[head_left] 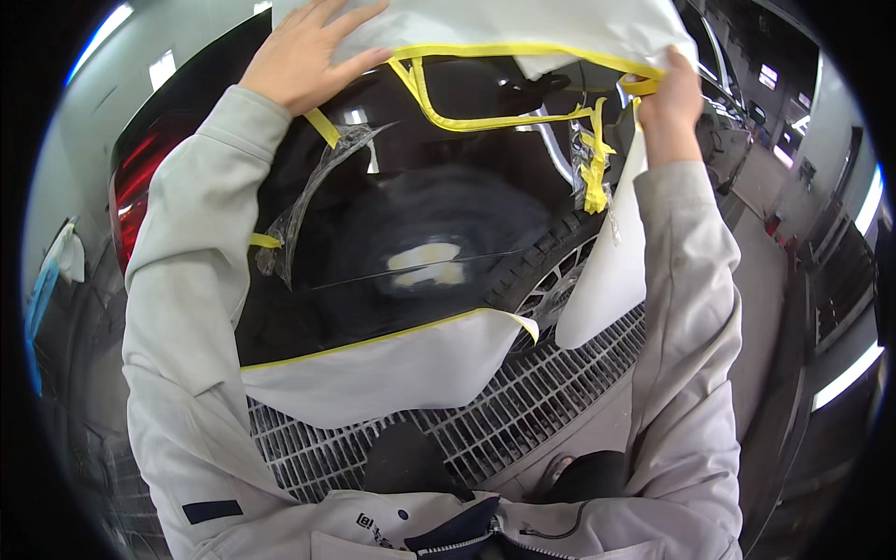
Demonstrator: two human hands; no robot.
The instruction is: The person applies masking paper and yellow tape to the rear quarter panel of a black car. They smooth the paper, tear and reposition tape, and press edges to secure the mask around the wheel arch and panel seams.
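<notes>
Grey metal floor grating runs under a glossy black car body, with pale walls behind. A dull whitish patch with cream-coloured spots sits on the car's side panel, and a thin dark line crosses the panel through it.

Above this patch, a broad white masking sheet edged with yellow tape stretches across the car, between both hands. The left hand, above and left of the patch, is spread out rather than clenched, its fingers on the sheet and its thumb at the taped edge; whether it pinches the sheet, I cannot tell. The right hand, above and right of the patch, is curled around a loop of yellow tape at the sheet's corner; blur hides whether this is a roll.

Between the patch and the upper sheet, yellow tape strips outline a rounded shape. Left of the patch, crumpled clear plastic film is stuck on with yellow tape pieces; farther left is a red tail light. Right of it are a black-tyred wheel with metallic spokes and a hanging white sheet. Below it, another white sheet with a yellow taped edge droops over the grating.
</notes>
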